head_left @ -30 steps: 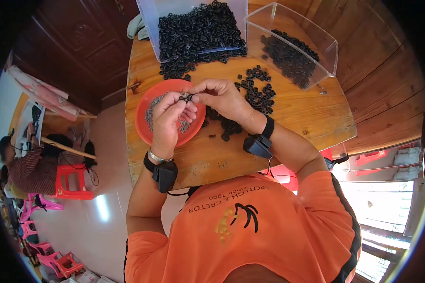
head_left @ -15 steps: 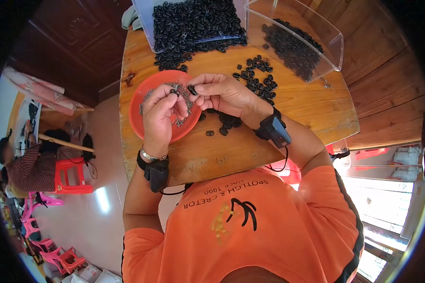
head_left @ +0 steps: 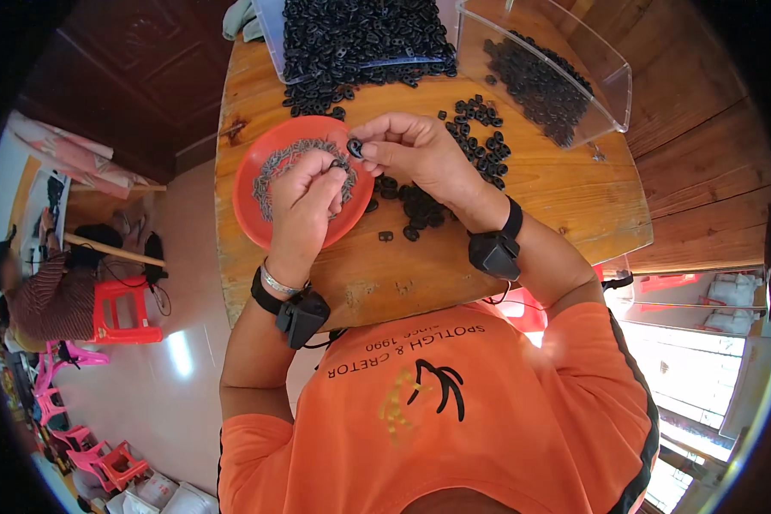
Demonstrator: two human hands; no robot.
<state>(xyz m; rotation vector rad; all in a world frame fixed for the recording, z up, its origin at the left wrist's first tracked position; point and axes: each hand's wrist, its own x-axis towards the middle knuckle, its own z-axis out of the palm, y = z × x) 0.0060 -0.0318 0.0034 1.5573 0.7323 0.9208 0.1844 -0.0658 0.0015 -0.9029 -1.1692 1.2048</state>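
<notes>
My right hand (head_left: 420, 158) pinches a small black oval piece with holes (head_left: 355, 148) between thumb and fingertips. Close beside it, my left hand (head_left: 307, 199) is closed, with a small dark part (head_left: 338, 164) showing at thumb and forefinger; its kind is too small to make out. Both hands hover over the right side of an orange-red bowl (head_left: 247, 190). Many small grey pin-like pieces (head_left: 284, 163) lie in the bowl, partly hidden by my left hand. Next to my right wrist, a loose heap of black pieces (head_left: 421, 206) rests on the wooden table (head_left: 360, 274).
A clear bin heaped with black pieces (head_left: 368, 43) stands at the far edge, with some spilled before it. Right of it is a clear tray (head_left: 612, 94) with more. Loose black pieces (head_left: 488, 154) lie between. At left, another person (head_left: 60, 295) sits near a red stool (head_left: 128, 313).
My hands have shifted slightly, the two held parts staying close together. My left fingers have curled more tightly, and the black piece in my right hand has turned its face more into view.
</notes>
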